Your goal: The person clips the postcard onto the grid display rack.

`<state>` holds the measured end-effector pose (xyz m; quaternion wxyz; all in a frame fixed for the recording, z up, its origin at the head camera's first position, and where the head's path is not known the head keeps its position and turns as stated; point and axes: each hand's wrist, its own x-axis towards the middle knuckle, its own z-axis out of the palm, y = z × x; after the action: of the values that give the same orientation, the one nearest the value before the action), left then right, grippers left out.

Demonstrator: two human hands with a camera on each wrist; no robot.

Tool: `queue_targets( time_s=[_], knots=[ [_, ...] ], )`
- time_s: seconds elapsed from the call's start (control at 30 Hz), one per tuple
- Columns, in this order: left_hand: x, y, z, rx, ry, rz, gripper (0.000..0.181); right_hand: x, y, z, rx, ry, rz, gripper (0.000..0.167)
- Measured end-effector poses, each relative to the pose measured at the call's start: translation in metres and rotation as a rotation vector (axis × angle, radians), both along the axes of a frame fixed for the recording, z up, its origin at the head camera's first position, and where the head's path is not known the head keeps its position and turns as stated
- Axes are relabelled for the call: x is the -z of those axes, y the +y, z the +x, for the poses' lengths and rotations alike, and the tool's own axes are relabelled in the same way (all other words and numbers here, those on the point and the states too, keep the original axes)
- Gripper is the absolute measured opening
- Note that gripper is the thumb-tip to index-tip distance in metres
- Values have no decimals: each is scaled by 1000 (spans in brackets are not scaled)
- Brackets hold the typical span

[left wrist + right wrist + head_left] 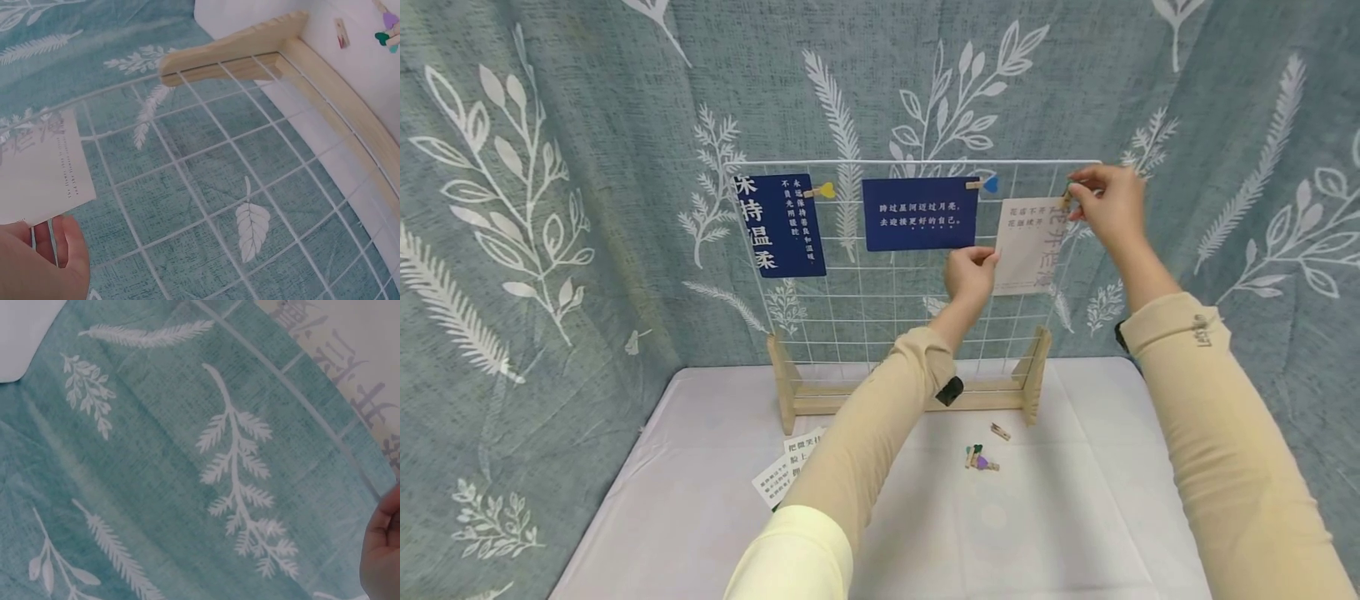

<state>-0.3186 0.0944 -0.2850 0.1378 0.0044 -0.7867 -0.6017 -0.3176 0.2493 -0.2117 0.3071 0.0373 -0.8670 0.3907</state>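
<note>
A cream card (1022,250) with pale printed characters is held against the white wire grid (880,312), right of a navy card (919,237). My left hand (970,277) pinches its left edge; the left wrist view shows those fingers (74,240) at the edge of the card (44,178). At the card's upper right corner, my right hand (1111,204) pinches a small wooden clothespin (1065,198). Whether the clothespin grips the wire cannot be told. Only part of the right hand (382,550) shows in the right wrist view.
Another navy card (797,242) hangs at left with a yellow heart clothespin (822,192); a blue heart clothespin (985,184) holds the middle card. Wooden feet (782,387) support the grid. On the white table (1075,500) lie several clothespins (979,460) and loose white cards (772,482).
</note>
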Motion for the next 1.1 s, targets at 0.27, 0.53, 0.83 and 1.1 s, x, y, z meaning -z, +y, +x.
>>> queue_targets(
  time_s=[0.27,0.53,0.83,1.1],
  knots=[
    [7,-1,2,21,38,0,15,2,-2,1,20,51,19,25],
    [9,-1,5,43,35,37,15,2,-3,4,57,59,41,25],
    [11,-6,6,45,37,65,14,2,-2,5,68,116,45,22],
    [11,-11,8,41,45,41,15,1,-2,8,91,120,39,22]
  ],
)
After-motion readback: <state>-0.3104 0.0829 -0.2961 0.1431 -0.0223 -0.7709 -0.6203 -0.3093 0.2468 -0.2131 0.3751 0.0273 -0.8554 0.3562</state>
